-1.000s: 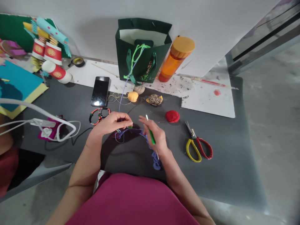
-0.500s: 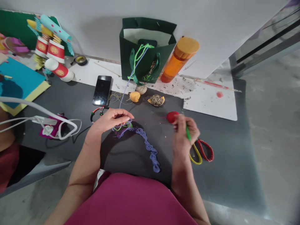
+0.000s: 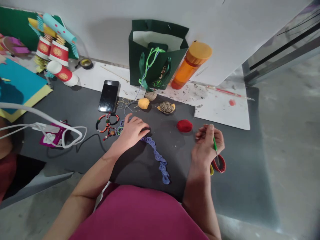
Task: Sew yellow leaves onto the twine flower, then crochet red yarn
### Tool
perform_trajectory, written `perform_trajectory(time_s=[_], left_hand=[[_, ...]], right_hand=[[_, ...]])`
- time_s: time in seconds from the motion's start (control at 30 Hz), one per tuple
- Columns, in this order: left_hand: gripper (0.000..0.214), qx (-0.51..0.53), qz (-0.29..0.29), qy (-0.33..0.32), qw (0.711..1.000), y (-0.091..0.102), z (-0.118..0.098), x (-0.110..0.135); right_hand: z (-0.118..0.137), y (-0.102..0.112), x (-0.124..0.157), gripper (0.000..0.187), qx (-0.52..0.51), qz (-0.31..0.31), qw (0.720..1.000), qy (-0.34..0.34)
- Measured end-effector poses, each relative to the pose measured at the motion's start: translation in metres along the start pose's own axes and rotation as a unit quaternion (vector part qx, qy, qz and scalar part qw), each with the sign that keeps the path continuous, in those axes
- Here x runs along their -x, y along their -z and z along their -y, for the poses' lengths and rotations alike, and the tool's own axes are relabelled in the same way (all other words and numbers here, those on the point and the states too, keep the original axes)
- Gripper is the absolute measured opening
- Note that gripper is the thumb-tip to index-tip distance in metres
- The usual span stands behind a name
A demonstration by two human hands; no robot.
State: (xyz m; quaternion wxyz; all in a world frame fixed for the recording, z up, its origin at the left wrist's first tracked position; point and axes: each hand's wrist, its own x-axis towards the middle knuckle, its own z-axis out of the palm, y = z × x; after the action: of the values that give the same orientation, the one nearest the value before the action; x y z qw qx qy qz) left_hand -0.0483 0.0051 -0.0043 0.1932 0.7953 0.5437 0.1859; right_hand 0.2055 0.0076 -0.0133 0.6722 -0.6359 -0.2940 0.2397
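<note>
A green-handled crochet hook (image 3: 215, 144) is gripped in my right hand (image 3: 205, 144), its thin metal end pointing down toward me. Just under that wrist lie scissors with red and yellow wrapped handles (image 3: 222, 164), partly covered. My left hand (image 3: 132, 132) is palm down with fingers apart, over one end of a purple crocheted strip (image 3: 158, 156). That strip runs toward the table's near edge. Purple and green yarn (image 3: 120, 128) shows beside the left fingers. Between my hands sits a small red ball of yarn (image 3: 184, 126).
Beaded bracelets (image 3: 107, 125) and a phone (image 3: 109, 96) lie left. Behind are a yellow yarn ball (image 3: 143, 103), a brown crocheted flower (image 3: 167, 107), a green paper bag (image 3: 140, 66) with yarn hanging out, and an orange bottle (image 3: 186, 70). White cables (image 3: 70, 128) cross the left side.
My left hand has let go of the yarn and spread out over the strip's end, uncovering the bracelets. My right hand has moved right, away from the red ball, with the crochet hook.
</note>
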Motion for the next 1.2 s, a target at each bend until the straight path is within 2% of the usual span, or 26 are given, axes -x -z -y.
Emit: perform_trajectory(time_s=[0.1,0.17,0.2,0.27,0.33,0.37,0.43,0.5,0.57,0.63,0.7,0.73,0.77,0.83,0.9,0.93,1.0,1.07,1.13,1.2], left_hand=[[0.027,0.061,0.02,-0.012,0.998,0.0,-0.002,-0.001],[0.028,0.105,0.013,-0.014,0.994,0.003,-0.004,-0.001],[0.027,0.119,0.008,-0.015,0.993,0.005,-0.005,-0.001],[0.023,0.139,0.001,-0.021,0.99,0.008,-0.01,-0.001],[0.021,0.154,0.0,-0.027,0.988,0.01,-0.015,0.0],[0.022,0.16,0.004,-0.029,0.987,0.011,-0.016,0.0],[0.023,0.168,0.021,-0.029,0.985,0.013,-0.018,0.001],[0.021,0.173,0.039,-0.023,0.984,0.015,-0.015,0.0],[0.018,0.182,0.049,-0.013,0.982,0.017,-0.011,0.0],[0.015,0.189,0.046,0.002,0.981,0.02,-0.004,0.0],[0.014,0.194,0.034,0.014,0.98,0.023,0.001,0.0],[0.014,0.196,0.026,0.018,0.98,0.025,0.003,0.0],[0.014,0.198,0.018,0.019,0.98,0.026,0.003,0.0],[0.015,0.201,0.01,0.018,0.979,0.027,0.002,0.001],[0.015,0.205,0.015,0.01,0.979,0.026,-0.003,0.001],[0.015,0.208,0.019,0.006,0.978,0.025,-0.007,0.001],[0.017,0.215,0.028,-0.002,0.976,0.022,-0.012,0.001],[0.018,0.221,0.032,-0.009,0.975,0.021,-0.014,0.001],[0.017,0.23,0.028,-0.008,0.973,0.022,-0.012,0.0],[0.015,0.247,0.03,0.004,0.969,0.027,-0.01,0.0]], right_hand=[[0.009,0.003,0.007,0.029,0.141,-0.02,0.979,0.142],[0.017,-0.001,0.021,0.031,0.188,-0.013,0.961,0.202],[0.021,-0.004,0.03,0.031,0.179,0.024,0.961,0.207],[0.025,-0.012,0.05,0.028,0.143,0.163,0.956,0.2],[0.025,-0.02,0.067,0.031,0.135,0.326,0.922,0.157],[0.023,-0.023,0.073,0.03,0.135,0.382,0.902,0.148],[0.019,-0.026,0.077,0.025,0.143,0.429,0.88,0.149],[0.015,-0.024,0.071,0.021,0.156,0.42,0.879,0.162],[0.011,-0.018,0.056,0.026,0.175,0.38,0.893,0.169],[0.008,-0.008,0.037,0.028,0.203,0.299,0.917,0.168],[0.008,0.001,0.019,0.03,0.233,0.175,0.941,0.172],[0.008,0.005,0.012,0.032,0.249,0.118,0.944,0.18],[0.01,0.007,0.009,0.034,0.26,0.077,0.943,0.194],[0.015,0.007,0.012,0.036,0.256,0.046,0.942,0.21],[0.02,0.0,0.028,0.041,0.22,0.096,0.954,0.178],[0.022,-0.004,0.039,0.04,0.195,0.151,0.957,0.152],[0.024,-0.014,0.06,0.039,0.152,0.3,0.936,0.102],[0.022,-0.021,0.071,0.035,0.127,0.391,0.906,0.104],[0.02,-0.022,0.071,0.029,0.145,0.416,0.889,0.123],[0.018,-0.019,0.062,0.032,0.179,0.381,0.899,0.126]])
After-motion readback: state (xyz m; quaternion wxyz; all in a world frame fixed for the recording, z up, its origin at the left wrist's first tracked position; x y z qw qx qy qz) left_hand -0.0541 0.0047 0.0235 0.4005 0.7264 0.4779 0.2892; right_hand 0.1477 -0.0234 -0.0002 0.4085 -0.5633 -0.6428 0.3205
